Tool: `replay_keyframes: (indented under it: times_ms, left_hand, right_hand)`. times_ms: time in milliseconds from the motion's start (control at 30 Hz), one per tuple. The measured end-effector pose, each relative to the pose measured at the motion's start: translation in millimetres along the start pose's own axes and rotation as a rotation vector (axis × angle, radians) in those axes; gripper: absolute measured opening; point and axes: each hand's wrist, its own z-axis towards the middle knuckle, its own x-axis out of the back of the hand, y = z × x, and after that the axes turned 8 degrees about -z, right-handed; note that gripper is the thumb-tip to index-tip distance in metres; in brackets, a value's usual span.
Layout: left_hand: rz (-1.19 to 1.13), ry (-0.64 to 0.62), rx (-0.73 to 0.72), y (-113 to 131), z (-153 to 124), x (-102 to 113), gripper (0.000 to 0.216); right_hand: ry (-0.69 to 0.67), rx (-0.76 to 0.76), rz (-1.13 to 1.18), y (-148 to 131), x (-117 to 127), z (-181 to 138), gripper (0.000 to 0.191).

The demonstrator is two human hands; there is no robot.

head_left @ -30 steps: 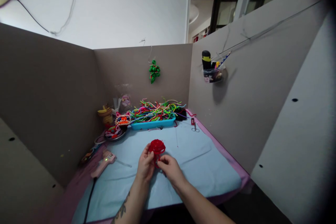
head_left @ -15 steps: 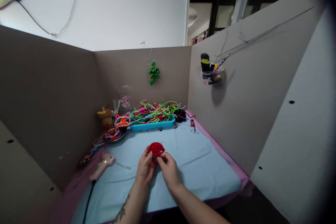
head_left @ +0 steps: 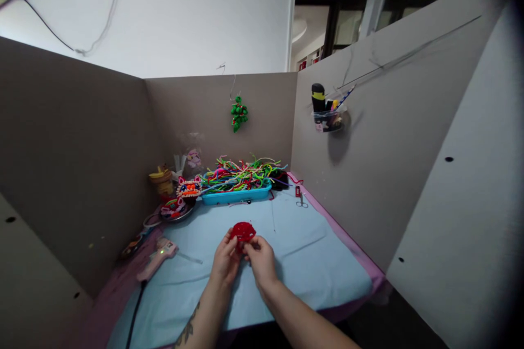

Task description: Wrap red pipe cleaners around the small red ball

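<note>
A small round red fuzzy piece (head_left: 244, 230), apparently of pipe cleaner, is held up over the middle of the table. My left hand (head_left: 226, 256) is closed on its left edge, thumb in front. On the lower right edge, the fingers of my right hand (head_left: 260, 257) pinch the same piece. Fingertips hide its lower part, and I cannot make out its finer structure. Both hands are just above the light blue cloth (head_left: 315, 270).
A blue tray (head_left: 237, 195) heaped with pipe cleaners (head_left: 241, 173) stands at the back. Small scissors (head_left: 302, 203) lie at the right. To the left are a pink glue gun (head_left: 158, 259) with its cord and a dish (head_left: 180, 215) of colourful pieces. Grey partitions (head_left: 356, 174) enclose the table.
The view has shifted slightly. Both hands keep their hold on the red piece, with only a small movement of the right fingers at its lower edge.
</note>
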Motion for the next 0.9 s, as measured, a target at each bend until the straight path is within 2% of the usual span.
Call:
replay_keyframes:
  times_ms: [167, 267, 433, 700, 900]
  left_hand:
    - [0.024, -0.025, -0.008, 0.6, -1.8, -3.1, 0.039]
    - [0.041, -0.062, -0.004, 0.7, -2.8, -6.1, 0.041]
    - [0.097, -0.063, -0.03, -0.2, -3.5, -10.1, 0.042]
    - [0.094, -0.027, -0.059, -0.1, -5.7, -13.2, 0.046]
    - [0.091, -0.026, -0.038, -0.5, -5.8, -11.4, 0.046]
  right_hand:
    - [0.032, -0.047, 0.054, -2.6, 0.0, 1.2, 0.018]
    - [0.051, -0.008, 0.118, -3.0, 0.8, 0.0, 0.024]
    - [0.053, 0.036, 0.181, -4.5, 3.8, -2.7, 0.022]
    - [0.007, -0.17, 0.544, -12.4, 9.4, -3.8, 0.036]
    - [0.023, -0.23, 0.552, -5.5, 7.5, 2.4, 0.033]
